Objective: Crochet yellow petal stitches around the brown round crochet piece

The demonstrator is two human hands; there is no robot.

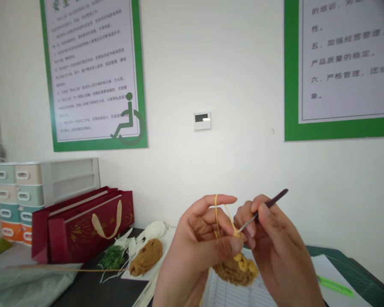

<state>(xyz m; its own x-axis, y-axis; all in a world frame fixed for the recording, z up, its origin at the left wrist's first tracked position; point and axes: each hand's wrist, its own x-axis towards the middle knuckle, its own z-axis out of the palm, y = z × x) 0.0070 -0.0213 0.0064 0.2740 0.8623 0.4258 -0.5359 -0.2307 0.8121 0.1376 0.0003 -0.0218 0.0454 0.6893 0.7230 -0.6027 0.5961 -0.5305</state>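
Observation:
My left hand [208,238] pinches a crocheted piece [235,273], brown with a yellow looped edge, between thumb and fingers. Yellow yarn [216,213] runs over its raised index finger and down to the work. My right hand [272,230] grips a crochet hook [277,198] by its dark handle, held like a pen. The hook's metal shaft slants down to the left, and its tip meets the yellow stitches beside my left thumb. Both hands are close together, above printed sheets of paper.
Left of my hands lie a brown yarn skein [147,256], green yarn [112,257] and white yarn [155,230]. Behind them stand dark red gift bags [83,230] and a small drawer unit [21,196]. A bright green cutter [336,285] lies on paper at right, by a green mat [355,268].

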